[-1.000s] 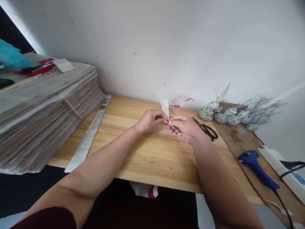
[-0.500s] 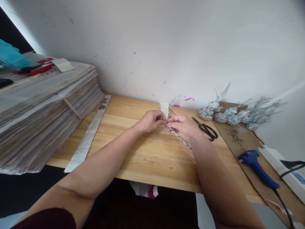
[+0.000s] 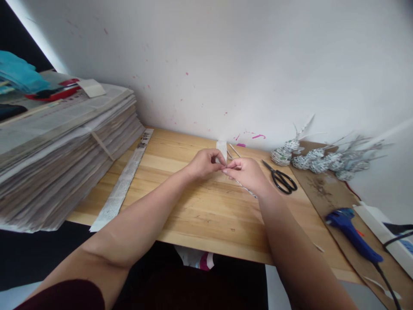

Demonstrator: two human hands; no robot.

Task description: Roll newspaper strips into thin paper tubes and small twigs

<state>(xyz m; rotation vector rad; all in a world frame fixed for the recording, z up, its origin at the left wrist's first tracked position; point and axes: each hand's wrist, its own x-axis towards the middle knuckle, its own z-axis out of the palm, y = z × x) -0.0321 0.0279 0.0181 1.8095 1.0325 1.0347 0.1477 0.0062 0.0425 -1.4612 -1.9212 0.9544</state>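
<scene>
My left hand (image 3: 204,164) and my right hand (image 3: 247,173) meet above the middle of the wooden table, fingertips almost touching. Both are closed in a pinch on a newspaper strip (image 3: 221,147), whose flat end stretches away toward the wall. From under my right hand a thin rolled paper tube (image 3: 247,188) slants down to the right, toward my wrist. Where flat strip turns into tube is hidden by the fingers. Just beyond my right hand, another thin paper stick (image 3: 234,150) lies on the table.
Black-handled scissors (image 3: 280,178) lie right of my hands. Further right are woven paper figures (image 3: 318,160), a blue glue gun (image 3: 353,234) on cardboard and a white power strip (image 3: 383,234). On the left, a newspaper stack (image 3: 74,150) stands beside a long paper strip (image 3: 124,183).
The fingers of my right hand have turned over the tube, covering more of its upper end. My left hand stays nearly in place. The view has shifted slightly.
</scene>
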